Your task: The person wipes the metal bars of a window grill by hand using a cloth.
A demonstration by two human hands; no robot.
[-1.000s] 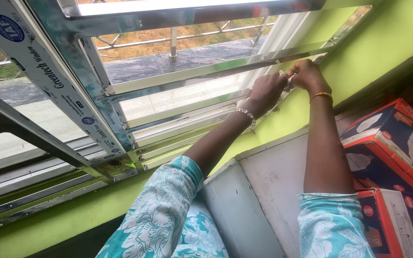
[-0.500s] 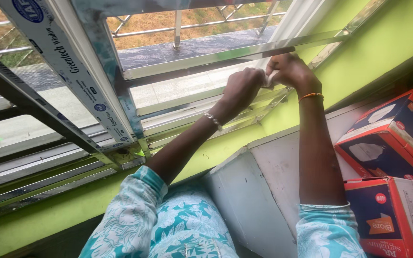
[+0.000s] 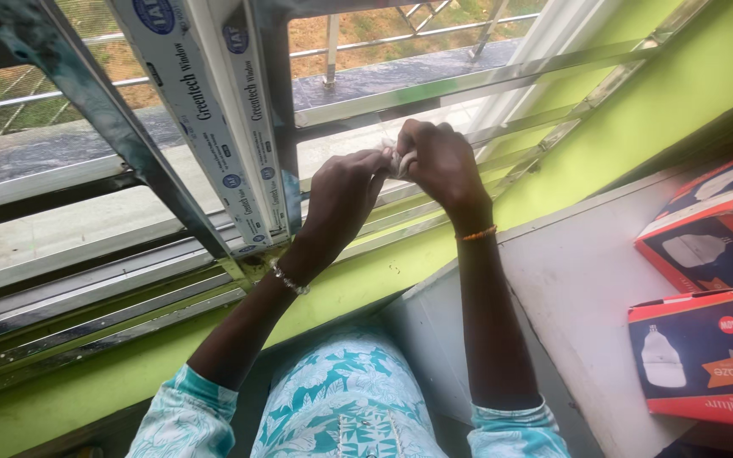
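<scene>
My left hand (image 3: 342, 197) and my right hand (image 3: 437, 163) meet in front of a metal window grille bar (image 3: 468, 83). Both pinch a small whitish piece (image 3: 398, 161), perhaps film or tape, held between the fingertips; most of it is hidden by my fingers. A silver bracelet sits on my left wrist and an orange band on my right. The white sliding window frame (image 3: 222, 127) with a blue and white protective strip stands just left of my left hand.
A green wall (image 3: 705, 76) and sill run below the window tracks (image 3: 86, 297). A white-topped cabinet (image 3: 578, 288) stands under my right arm. Red and dark blue bulb boxes (image 3: 705, 356) lie on it at the right. Outside is a railing and dry grass.
Both hands have moved left along the grille bar, away from the right corner, still pinching the whitish piece. The view has shifted left with them, so the boxes sit nearer the right edge.
</scene>
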